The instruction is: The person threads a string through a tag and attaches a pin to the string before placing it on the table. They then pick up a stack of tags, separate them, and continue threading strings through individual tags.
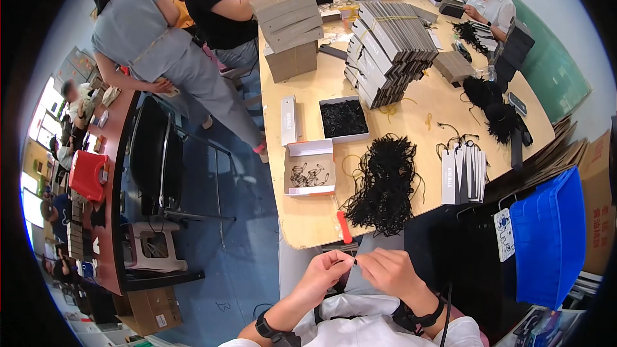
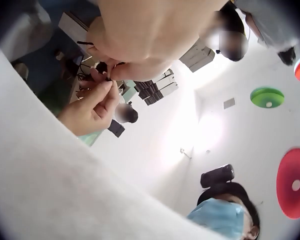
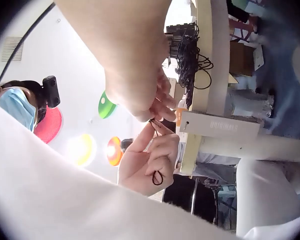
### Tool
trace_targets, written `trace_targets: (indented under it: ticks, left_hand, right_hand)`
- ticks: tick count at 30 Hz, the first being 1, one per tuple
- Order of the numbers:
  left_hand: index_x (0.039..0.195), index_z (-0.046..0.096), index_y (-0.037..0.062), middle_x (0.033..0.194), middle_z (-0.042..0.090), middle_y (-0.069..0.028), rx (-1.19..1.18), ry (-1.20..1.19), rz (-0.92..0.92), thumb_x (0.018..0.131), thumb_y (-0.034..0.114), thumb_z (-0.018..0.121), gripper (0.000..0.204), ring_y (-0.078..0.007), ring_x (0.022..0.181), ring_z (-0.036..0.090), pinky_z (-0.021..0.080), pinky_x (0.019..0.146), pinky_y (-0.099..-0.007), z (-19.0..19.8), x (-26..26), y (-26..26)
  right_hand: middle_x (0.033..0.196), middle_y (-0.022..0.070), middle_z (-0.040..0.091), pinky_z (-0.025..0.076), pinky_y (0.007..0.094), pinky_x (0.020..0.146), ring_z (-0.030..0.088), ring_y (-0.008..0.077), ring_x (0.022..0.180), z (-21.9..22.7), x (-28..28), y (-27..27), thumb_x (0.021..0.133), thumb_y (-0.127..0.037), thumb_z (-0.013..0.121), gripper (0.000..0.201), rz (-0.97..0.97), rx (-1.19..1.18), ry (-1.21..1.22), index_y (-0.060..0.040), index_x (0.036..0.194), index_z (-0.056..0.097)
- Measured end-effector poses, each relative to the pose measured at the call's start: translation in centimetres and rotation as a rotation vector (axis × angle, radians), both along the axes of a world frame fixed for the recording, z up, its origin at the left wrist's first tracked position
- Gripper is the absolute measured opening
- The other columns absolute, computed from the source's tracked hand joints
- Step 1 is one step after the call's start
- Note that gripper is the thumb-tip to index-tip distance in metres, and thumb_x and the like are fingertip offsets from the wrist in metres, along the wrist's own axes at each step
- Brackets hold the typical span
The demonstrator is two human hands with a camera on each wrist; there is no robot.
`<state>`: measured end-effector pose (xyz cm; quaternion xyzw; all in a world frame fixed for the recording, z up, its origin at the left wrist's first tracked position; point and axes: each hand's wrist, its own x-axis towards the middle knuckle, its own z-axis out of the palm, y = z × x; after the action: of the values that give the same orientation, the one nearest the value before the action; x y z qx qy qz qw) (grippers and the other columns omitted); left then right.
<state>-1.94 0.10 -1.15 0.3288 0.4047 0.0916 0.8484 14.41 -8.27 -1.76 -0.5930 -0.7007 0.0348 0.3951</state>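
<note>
Close together in front of the lap, my left hand (image 1: 326,275) and right hand (image 1: 391,274) pinch a thin black cord (image 3: 151,121) between thumbs and fingertips. A small loop of the cord hangs over the left hand's curled fingers in the right wrist view. Beyond the fingertips there, a pale hang tag (image 3: 222,127) printed ORIGINALS, with a small hole at one end, overlaps the table edge. In the left wrist view, the right hand (image 2: 92,107) meets the left hand (image 2: 140,45) at the fingertips. On the table ahead lies a tangled heap of black cords (image 1: 384,183).
Near the table edge lies a red-handled tool (image 1: 344,227). An open box of small parts (image 1: 310,146), a box of black pieces (image 1: 344,120) and corded tags (image 1: 464,170) stand around the heap. Stacked tags (image 1: 392,51) rise behind. A blue bin (image 1: 549,238) is at right.
</note>
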Motion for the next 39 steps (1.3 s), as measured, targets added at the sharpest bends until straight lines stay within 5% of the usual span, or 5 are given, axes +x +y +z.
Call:
trace_targets:
  ticks: [12, 26, 34, 36, 39]
  left_hand:
    - [0.093, 0.065, -0.0016, 0.058, 0.043, 0.0105, 0.574, 0.077, -0.114, 0.091, 0.012, 0.064, 0.013, 0.0006, 0.056, 0.033, 0.026, 0.048, -0.0191, -0.9, -0.4, -0.5]
    - [0.093, 0.066, -0.0010, 0.063, 0.049, 0.0095, 0.450, -0.003, -0.049, 0.091, 0.014, 0.064, 0.015, 0.0014, 0.057, 0.035, 0.026, 0.048, -0.0179, -1.3, -0.1, -1.0]
    - [0.091, 0.066, -0.0014, 0.064, 0.052, 0.0091, 0.446, 0.007, -0.062, 0.091, 0.013, 0.064, 0.014, 0.0019, 0.058, 0.037, 0.027, 0.049, -0.0171, -1.3, -0.1, -1.1]
    - [0.095, 0.064, -0.0055, 0.086, 0.068, -0.0049, 0.429, 0.061, -0.160, 0.093, 0.010, 0.060, 0.016, -0.0056, 0.077, 0.060, 0.048, 0.070, -0.0192, -1.0, -0.3, -0.7]
    - [0.093, 0.067, -0.0025, 0.069, 0.057, 0.0071, 0.404, 0.030, -0.067, 0.091, 0.012, 0.064, 0.015, 0.0017, 0.061, 0.041, 0.031, 0.051, -0.0162, -0.9, 0.1, -1.2]
  right_hand:
    - [0.067, 0.0038, 0.058, 0.048, 0.0294, 0.049, 0.060, 0.0182, 0.059, -0.1, 0.8, -0.3, 0.072, -0.005, 0.069, 0.014, 0.078, -0.100, 0.048, -0.0050, 0.082, 0.059]
    - [0.088, 0.0142, 0.068, 0.053, 0.0302, 0.059, 0.068, 0.0239, 0.071, -1.4, 0.2, -1.7, 0.082, -0.004, 0.068, 0.020, 0.059, -0.293, 0.752, -0.0016, 0.101, 0.064]
    - [0.070, 0.0104, 0.064, 0.049, 0.0292, 0.051, 0.064, 0.0230, 0.059, -0.8, 1.2, -1.5, 0.077, 0.000, 0.069, 0.014, 0.102, -0.181, 0.419, -0.0013, 0.089, 0.064]
    - [0.067, 0.0090, 0.064, 0.048, 0.0273, 0.049, 0.064, 0.0207, 0.056, -0.9, 1.2, -1.4, 0.075, 0.003, 0.069, 0.013, 0.103, -0.166, 0.391, -0.0011, 0.087, 0.065]
    - [0.063, 0.0078, 0.061, 0.047, 0.0272, 0.047, 0.061, 0.0201, 0.052, -1.0, 1.2, -1.4, 0.072, 0.003, 0.069, 0.013, 0.097, -0.106, 0.369, -0.0020, 0.083, 0.064]
